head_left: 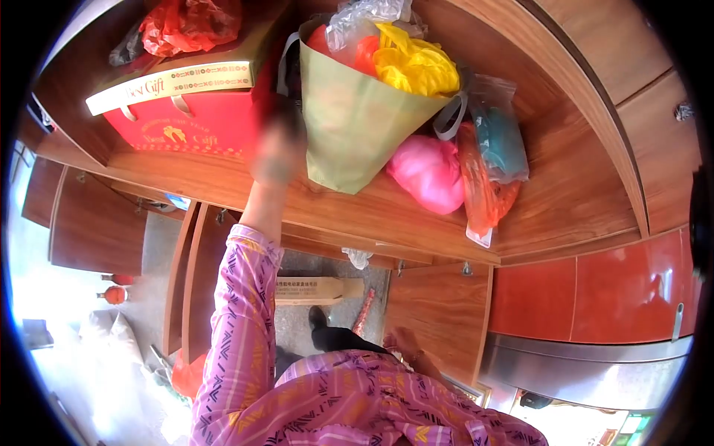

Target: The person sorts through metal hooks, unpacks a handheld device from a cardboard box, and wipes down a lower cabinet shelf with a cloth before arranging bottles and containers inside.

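Observation:
My left hand point(279, 152) reaches up into a wooden cupboard compartment, between a red gift box point(182, 123) and a pale green bag point(353, 119). It is smeared by motion and its fingers are lost in a dark patch, so I cannot tell what they touch. The green bag stands upright, stuffed with a yellow plastic bag point(416, 63) and other crumpled bags. Low by my body hangs my right hand point(404, 342), fingers loosely apart, nothing seen in it.
Right of the green bag lie a pink bundle point(428, 172), an orange plastic bag point(487, 197) and a clear bag with teal contents point(502, 137). A red plastic bag point(192, 26) tops the gift box. Cabinet doors point(439, 312) hang open below; a long cardboard box point(316, 290) lies on the floor.

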### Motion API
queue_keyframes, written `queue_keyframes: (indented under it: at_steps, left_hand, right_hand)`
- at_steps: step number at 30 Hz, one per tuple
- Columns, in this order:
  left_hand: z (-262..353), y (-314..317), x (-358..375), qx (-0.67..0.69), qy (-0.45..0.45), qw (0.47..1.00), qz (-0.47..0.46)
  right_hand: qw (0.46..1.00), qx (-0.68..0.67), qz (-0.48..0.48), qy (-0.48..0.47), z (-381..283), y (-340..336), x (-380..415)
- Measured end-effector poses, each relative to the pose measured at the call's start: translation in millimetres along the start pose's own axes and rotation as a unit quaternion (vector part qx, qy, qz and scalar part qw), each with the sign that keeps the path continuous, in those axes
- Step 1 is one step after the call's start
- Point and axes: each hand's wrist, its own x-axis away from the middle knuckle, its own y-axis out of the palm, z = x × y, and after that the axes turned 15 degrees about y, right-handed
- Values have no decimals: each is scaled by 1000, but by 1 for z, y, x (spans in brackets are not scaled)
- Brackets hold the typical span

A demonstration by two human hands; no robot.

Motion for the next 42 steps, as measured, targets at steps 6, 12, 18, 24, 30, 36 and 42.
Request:
queue_keyframes:
  at_steps: [6,12,18,24,30,36,42]
  left_hand:
    - [10,103,45,-189,40,962,191]
    - [12,51,62,-518,218,807,-181]
    - [24,63,92,-286,141,947,41]
    - [67,95,213,-272,107,956,-3]
    - [71,8,341,-218,124,961,114]
    - [39,-60,464,-284,11,884,371]
    - [48,-116,567,-267,-15,845,463]
  right_hand:
    - [997,52,-4,-48,-20,12,6]
    - [979,126,-40,-155,-51,30,3]
    - [928,166,-103,-317,-141,83,29]
    - [921,305,-48,-236,-149,111,18]
    - [786,553,-13,-275,-51,99,-32]
    - [795,580,-35,-176,25,107,-36]
    - [868,476,-10,-143,66,110,-67]
